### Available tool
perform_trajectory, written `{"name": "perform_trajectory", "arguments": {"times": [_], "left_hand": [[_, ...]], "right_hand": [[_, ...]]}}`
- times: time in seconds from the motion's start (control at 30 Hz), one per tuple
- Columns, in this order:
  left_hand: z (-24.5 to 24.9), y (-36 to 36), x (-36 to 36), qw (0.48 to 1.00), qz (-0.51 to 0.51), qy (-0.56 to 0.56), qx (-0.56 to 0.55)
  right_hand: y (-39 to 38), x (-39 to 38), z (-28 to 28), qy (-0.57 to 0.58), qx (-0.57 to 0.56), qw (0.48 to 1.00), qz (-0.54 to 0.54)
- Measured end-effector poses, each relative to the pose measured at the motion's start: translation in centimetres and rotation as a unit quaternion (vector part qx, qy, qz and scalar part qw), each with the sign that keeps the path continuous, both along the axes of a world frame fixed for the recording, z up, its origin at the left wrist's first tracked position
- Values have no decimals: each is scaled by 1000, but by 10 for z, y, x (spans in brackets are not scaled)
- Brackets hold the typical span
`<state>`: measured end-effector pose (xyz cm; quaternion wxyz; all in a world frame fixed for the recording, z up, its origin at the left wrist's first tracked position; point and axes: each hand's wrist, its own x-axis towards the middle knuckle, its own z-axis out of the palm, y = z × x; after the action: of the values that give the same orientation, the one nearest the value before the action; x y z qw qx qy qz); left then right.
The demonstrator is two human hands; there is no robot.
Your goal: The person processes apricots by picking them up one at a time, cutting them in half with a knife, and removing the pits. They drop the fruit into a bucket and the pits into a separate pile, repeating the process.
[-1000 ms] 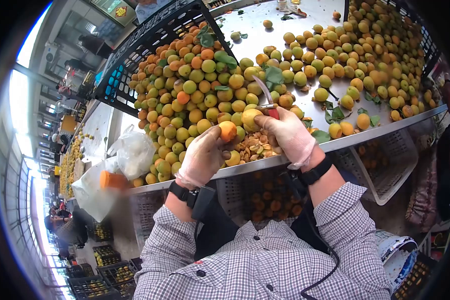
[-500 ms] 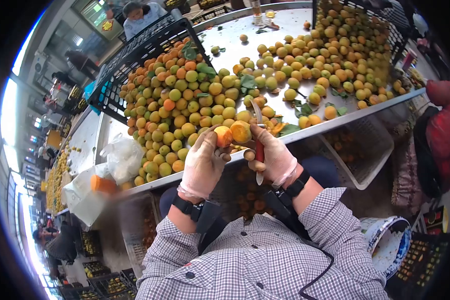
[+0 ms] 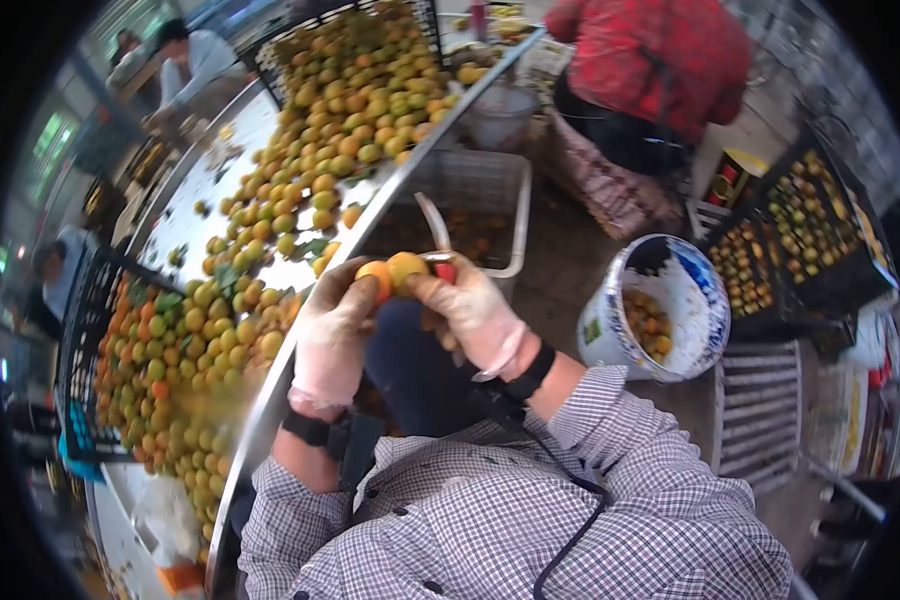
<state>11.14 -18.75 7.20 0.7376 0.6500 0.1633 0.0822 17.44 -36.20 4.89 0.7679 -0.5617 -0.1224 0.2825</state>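
Note:
Thumb and fingers of my gloved left hand point(image 3: 335, 325) are closed on an orange apricot half point(image 3: 376, 280). Beside it, my gloved right hand point(image 3: 478, 318) pinches a yellower apricot half point(image 3: 407, 270). The same right hand also keeps a knife point(image 3: 434, 222) with a red handle, its curved blade pointing up and away. Both pieces are close together, just off the edge of the metal table point(image 3: 288, 360). A large heap of apricots point(image 3: 185, 345) lies on the table to the left of my hands. Some fingers are hidden behind the fruit.
A white bucket point(image 3: 610, 325) with apricots inside stands at my right. A pale plastic crate point(image 3: 519, 205) sits beyond my hands, beneath the table's edge. A person in red point(image 3: 660, 60) is at the upper right, near black crates point(image 3: 820, 290) of fruit. A slatted stool point(image 3: 760, 410) stands nearby.
My view has swung to the right, bringing the bucket and the person in red further in. My hands still hold the two apricot halves and the knife, now beside the table's edge.

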Motion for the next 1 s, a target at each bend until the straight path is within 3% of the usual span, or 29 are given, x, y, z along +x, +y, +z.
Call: {"name": "perform_trajectory", "arguments": {"times": [0.03, 0.13, 0.17, 0.23, 0.27, 0.3, 0.33, 0.37, 0.4, 0.43, 0.47, 0.57, 0.63, 0.77, 0.8, 1.0], "left_hand": [[-2, -17, 13, 999, -41, -9, 22], [6, -91, 47, 972, -220, -64, -42], [13, -112, 52, 955, -285, -66, -49], [8, -145, 59, 932, -349, -86, -48], [5, -151, 58, 925, -370, -65, -60], [0, -149, 59, 924, -372, -65, -65], [-7, -139, 60, 924, -376, -64, -30], [-12, -129, 59, 927, -371, -60, 8], [-12, -111, 57, 931, -361, -51, 10], [-5, -96, 48, 947, -317, -52, 28], [-2, -77, 40, 953, -298, -44, 39], [-6, -17, 7, 975, -207, -1, 80], [0, 12, -23, 986, -140, 28, 86], [-16, 69, -79, 992, -8, 20, 121], [-12, 78, -93, 993, 27, 38, 104], [-19, 143, -159, 954, 206, 130, 175]], "right_hand": [[-19, 5, -13, -28, 34, 998, -54], [-112, -1, 20, -67, -79, 978, -179], [-139, 3, 15, -75, -62, 966, -242], [-195, -4, 28, -86, -117, 937, -318], [-212, -2, 24, -92, -137, 906, -389], [-239, 5, 7, -95, -238, 870, -422], [-272, 20, -30, -215, -340, 790, -462], [-294, 27, -54, -215, -376, 762, -482], [-307, 31, -71, -230, -384, 745, -495], [-279, 21, -43, -131, -319, 798, -495], [-269, 32, -52, -160, -271, 801, -510], [-196, 58, -36, -28, -247, 870, -425], [-135, 77, -43, -127, -201, 902, -360], [-1, 66, 18, -140, -141, 966, -166], [32, 67, 20, -174, -107, 970, -129], [193, 26, 49, -125, -7, 988, 85]]}}
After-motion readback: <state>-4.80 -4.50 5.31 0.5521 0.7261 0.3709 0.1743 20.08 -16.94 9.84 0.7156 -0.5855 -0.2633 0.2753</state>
